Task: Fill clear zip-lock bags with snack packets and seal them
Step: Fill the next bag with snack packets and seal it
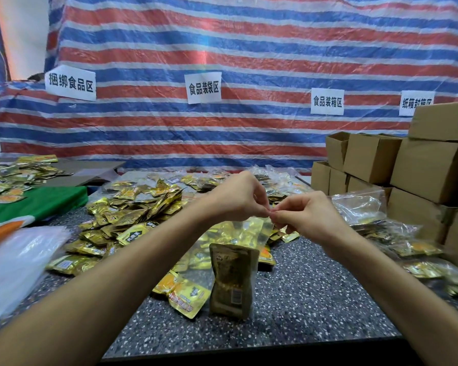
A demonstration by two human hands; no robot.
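Note:
A clear zip-lock bag (pixel 230 260) hangs upright above the speckled table (pixel 315 299), with gold snack packets (pixel 232 280) standing inside it. My left hand (pixel 238 198) and my right hand (pixel 306 213) meet at the bag's top edge, fingertips pinched on the zip strip. A big heap of loose gold snack packets (pixel 132 215) lies behind and to the left of the bag. The bag's top edge is mostly hidden by my fingers.
A stack of empty clear bags (pixel 16 262) lies at the left edge. Filled clear bags (pixel 397 233) lie to the right, in front of stacked cardboard boxes (pixel 423 167). A green and orange cloth (pixel 35 204) lies at the left. A striped tarp with paper signs hangs behind.

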